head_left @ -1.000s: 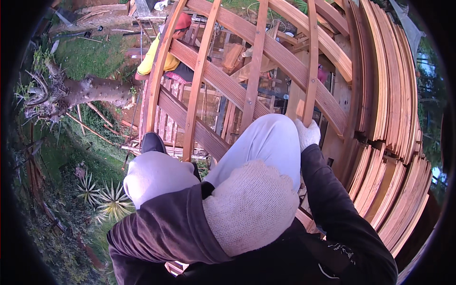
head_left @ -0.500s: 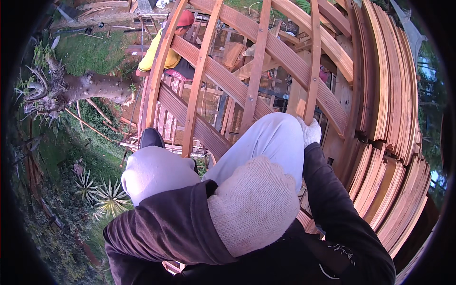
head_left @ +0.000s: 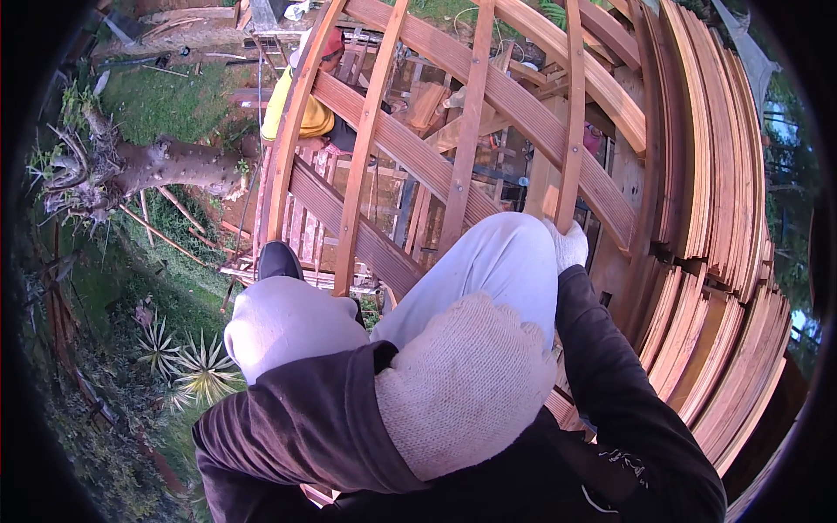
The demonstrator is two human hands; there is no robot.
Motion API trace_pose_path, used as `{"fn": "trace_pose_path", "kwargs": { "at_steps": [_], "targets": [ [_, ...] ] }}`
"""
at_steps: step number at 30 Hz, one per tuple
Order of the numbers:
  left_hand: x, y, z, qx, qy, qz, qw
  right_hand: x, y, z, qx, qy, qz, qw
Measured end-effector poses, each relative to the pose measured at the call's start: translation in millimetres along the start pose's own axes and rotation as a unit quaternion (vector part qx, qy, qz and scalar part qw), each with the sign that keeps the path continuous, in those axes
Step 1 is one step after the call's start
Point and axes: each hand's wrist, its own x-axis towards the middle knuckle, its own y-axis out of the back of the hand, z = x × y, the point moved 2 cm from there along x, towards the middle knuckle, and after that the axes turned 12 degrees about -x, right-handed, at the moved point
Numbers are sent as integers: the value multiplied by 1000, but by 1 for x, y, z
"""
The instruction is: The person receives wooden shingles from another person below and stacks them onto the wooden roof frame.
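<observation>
My left hand (head_left: pixel 466 383), in a cream knitted glove, is raised close in front of my chest with its knuckles facing away. Its fingers curl under, out of sight, so whatever they hold is hidden. Beyond my raised knee (head_left: pixel 501 248), my right hand (head_left: pixel 570 245), also gloved, is closed around the near part of a narrow wooden batten (head_left: pixel 575 131). That batten crosses over thicker wooden rafters (head_left: pixel 523 109). My dark shoe (head_left: pixel 279 260) rests by another batten (head_left: pixel 292 139) at the left.
Stacked long boards (head_left: pixel 711 157) line the right side. Through the open roof frame, a person in a yellow shirt (head_left: pixel 277 105) and red headwear is lower down at the far left. A cut tree trunk (head_left: pixel 174 166), grass and a spiky plant (head_left: pixel 205 366) lie far below.
My left hand has shifted very slightly, and the view has moved a little. The person below has leaned a bit to the right. My right hand stays on the batten.
</observation>
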Motion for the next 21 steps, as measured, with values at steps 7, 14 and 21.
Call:
{"fn": "trace_pose_path", "kwargs": {
  "at_steps": [7,14,21],
  "targets": [
    [5,12,2,12,0,-7,1000,-2,0,-2,1,-4,-2,1000],
    [8,14,4,27,-14,-8,999,1,-1,1,-1,-4,-2,1000],
    [2,-5,-8,15,-27,57,998,-2,0,-2,14,4,-4,1000]
  ]
}}
